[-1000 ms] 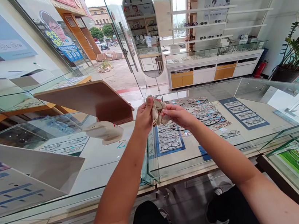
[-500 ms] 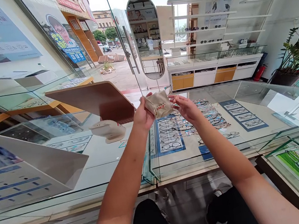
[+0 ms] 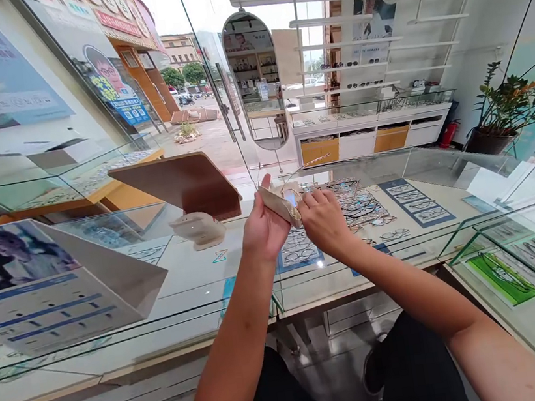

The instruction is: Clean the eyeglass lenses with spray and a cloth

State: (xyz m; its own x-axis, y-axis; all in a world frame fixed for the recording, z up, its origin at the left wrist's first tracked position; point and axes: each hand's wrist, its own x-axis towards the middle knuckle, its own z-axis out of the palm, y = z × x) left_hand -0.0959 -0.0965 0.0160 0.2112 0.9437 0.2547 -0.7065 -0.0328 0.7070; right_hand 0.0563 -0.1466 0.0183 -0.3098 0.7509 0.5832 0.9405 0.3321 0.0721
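A beige cloth pouch [image 3: 282, 208] lies folded across my left hand [image 3: 264, 227], which is closed on it with the thumb up. Just behind the pouch, a clear lens of a pair of eyeglasses [image 3: 290, 195] shows, and a thin temple reaches away to the upper right. My right hand [image 3: 324, 220] is closed at the pouch's right end, beside that lens, its fingers curled in. It appears to grip the eyeglasses; the exact contact is hidden by the fingers. Both hands are above the glass display counter [image 3: 357, 284].
Inside the counter lie rows of eyeglass frames [image 3: 364, 204] and a blue display card [image 3: 415, 202]. To the left stand a brown board [image 3: 181, 182], a pale curved stand [image 3: 198, 229] and a desk calendar [image 3: 47, 289]. A lower case with a green tray [image 3: 504, 278] is at right.
My right hand has turned from a loose pinch to a closed grip against the pouch. The pouch has tilted and folded, its printed side no longer showing. A lens and temple now show more clearly.
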